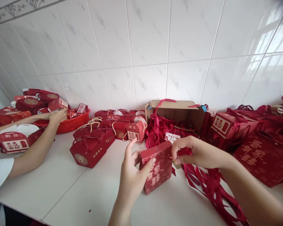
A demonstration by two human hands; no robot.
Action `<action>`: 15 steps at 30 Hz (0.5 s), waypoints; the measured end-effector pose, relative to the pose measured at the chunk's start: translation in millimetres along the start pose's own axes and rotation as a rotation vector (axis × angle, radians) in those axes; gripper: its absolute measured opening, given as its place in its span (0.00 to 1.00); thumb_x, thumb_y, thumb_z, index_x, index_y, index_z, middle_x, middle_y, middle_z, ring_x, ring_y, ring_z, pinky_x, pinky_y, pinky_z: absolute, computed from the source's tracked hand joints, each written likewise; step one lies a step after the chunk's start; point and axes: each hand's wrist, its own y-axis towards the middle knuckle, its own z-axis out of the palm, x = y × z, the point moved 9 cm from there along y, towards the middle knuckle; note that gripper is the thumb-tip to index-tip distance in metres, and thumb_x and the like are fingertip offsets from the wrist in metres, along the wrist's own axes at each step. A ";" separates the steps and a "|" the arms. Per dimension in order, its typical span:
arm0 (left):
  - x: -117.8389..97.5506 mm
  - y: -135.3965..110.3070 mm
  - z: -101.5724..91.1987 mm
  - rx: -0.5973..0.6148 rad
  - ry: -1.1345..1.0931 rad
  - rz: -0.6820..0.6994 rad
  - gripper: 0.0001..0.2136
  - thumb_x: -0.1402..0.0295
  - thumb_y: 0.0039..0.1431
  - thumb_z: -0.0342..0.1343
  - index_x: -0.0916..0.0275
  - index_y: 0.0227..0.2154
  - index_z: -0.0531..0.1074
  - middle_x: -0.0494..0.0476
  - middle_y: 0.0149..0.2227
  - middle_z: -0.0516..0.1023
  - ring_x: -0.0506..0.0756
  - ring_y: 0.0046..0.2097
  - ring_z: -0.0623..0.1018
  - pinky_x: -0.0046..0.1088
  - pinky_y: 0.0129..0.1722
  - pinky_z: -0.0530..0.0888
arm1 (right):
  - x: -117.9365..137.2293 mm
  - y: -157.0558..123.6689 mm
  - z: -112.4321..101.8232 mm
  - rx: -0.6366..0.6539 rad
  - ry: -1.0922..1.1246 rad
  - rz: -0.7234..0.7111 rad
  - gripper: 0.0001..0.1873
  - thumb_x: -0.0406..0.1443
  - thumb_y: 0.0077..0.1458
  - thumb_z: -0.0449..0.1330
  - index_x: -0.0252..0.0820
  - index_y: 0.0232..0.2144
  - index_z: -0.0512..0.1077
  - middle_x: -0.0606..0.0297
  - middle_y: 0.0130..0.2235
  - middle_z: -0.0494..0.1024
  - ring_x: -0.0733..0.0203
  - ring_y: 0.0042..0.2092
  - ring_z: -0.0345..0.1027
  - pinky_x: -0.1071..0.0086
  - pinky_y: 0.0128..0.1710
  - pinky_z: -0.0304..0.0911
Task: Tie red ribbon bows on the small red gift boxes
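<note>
A small red gift box (157, 168) with gold characters stands tilted on the white table in front of me. My left hand (132, 174) grips its left side, thumb on the front face and index finger raised. My right hand (195, 152) is closed in a pinch at the box's top right corner, where a red ribbon (209, 185) trails off to the right. What the pinch holds is too small to make out fully; it looks like the ribbon end.
An open cardboard box (179, 111) full of red ribbons sits against the tiled wall. Several finished red boxes (94, 147) stand at centre left. Another person's arms (37, 147) reach into a red basin (72, 124) at left. Red bags (261, 157) lie at right.
</note>
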 end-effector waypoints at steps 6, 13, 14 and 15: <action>6.7 6.7 -0.4 0.024 -0.014 0.031 0.24 0.64 0.54 0.59 0.57 0.54 0.62 0.59 0.42 0.79 0.57 0.40 0.79 0.32 0.39 0.74 | 10.3 13.0 1.4 -0.177 -0.012 -0.212 0.02 0.31 0.55 0.61 0.39 0.29 0.73 0.65 0.30 0.75 0.64 0.34 0.69 0.70 0.36 0.65; 9.5 10.1 -1.4 0.091 0.220 0.085 0.08 0.62 0.57 0.55 0.61 0.33 0.72 0.56 0.37 0.77 0.55 0.37 0.77 0.29 0.38 0.73 | 15.2 13.5 9.1 -0.224 -0.184 -0.294 0.04 0.29 0.56 0.60 0.41 0.30 0.74 0.64 0.30 0.78 0.63 0.34 0.69 0.68 0.36 0.64; 8.6 10.3 -1.2 0.087 0.218 0.086 0.08 0.61 0.57 0.55 0.61 0.33 0.72 0.56 0.38 0.77 0.55 0.38 0.77 0.28 0.38 0.72 | 16.2 13.6 9.8 -0.248 -0.234 -0.313 0.05 0.30 0.56 0.60 0.42 0.30 0.74 0.65 0.30 0.78 0.63 0.34 0.68 0.67 0.37 0.63; 8.5 10.3 -0.1 0.093 0.205 0.076 0.09 0.61 0.58 0.54 0.61 0.34 0.72 0.55 0.39 0.77 0.55 0.38 0.77 0.28 0.38 0.72 | 16.7 13.9 10.9 -0.271 -0.291 -0.328 0.05 0.30 0.56 0.60 0.42 0.30 0.74 0.65 0.31 0.79 0.62 0.34 0.68 0.65 0.39 0.61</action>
